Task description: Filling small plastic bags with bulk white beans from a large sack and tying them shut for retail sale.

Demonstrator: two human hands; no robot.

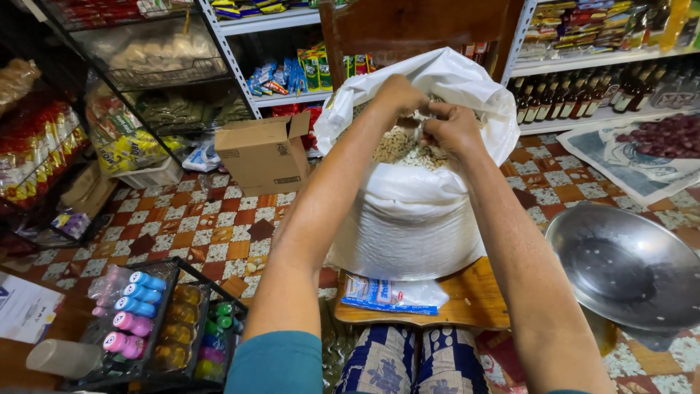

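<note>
Knees, wooden stool (pixel 467 303), white sack (pixel 412 211) on it.
Left hand (pixel 397 95) and right hand (pixel 452 130) are both pinched on the sack's open rim above pale beans (pixel 397 146); metal bowl (pixel 627 266) sits right.

The big white sack (pixel 415 211) looks like woven plastic with a slight sheen, and it sits on a smooth, varnished wooden chair seat (pixel 474 299) beside a glossy clear plastic packet (pixel 394 294). The wide bowl (pixel 627 266) is dull grey metal, faintly reflective. The box (pixel 264 155) is matt brown cardboard, and the floor tiles (pixel 211 226) look worn and rough.
</note>
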